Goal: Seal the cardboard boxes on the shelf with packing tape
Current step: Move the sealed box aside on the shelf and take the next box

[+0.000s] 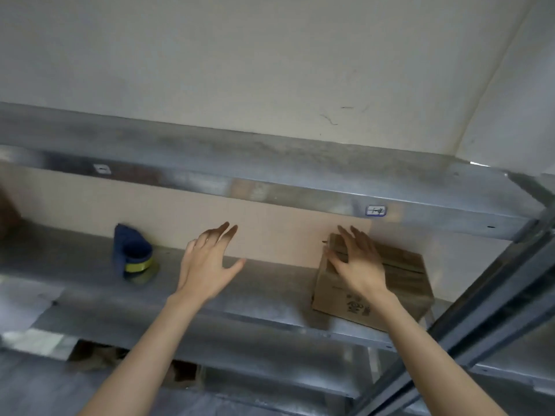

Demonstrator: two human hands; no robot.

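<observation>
A small brown cardboard box [402,283] sits at the right end of the grey metal shelf [90,265], its top flaps closed with a seam running across. My right hand [356,262] lies flat on the box's top left part, fingers straight. My left hand [207,262] hovers above the shelf to the left of the box, fingers spread, holding nothing. A blue tape dispenser with a yellowish roll of packing tape [133,255] stands on the shelf further left, apart from both hands.
An upper metal shelf [270,163] hangs just above, its front lip bearing a small label [375,210]. A slanted metal upright [492,295] runs along the right. Brown cardboard shows at the far left edge [7,214] and on the lower level [96,355].
</observation>
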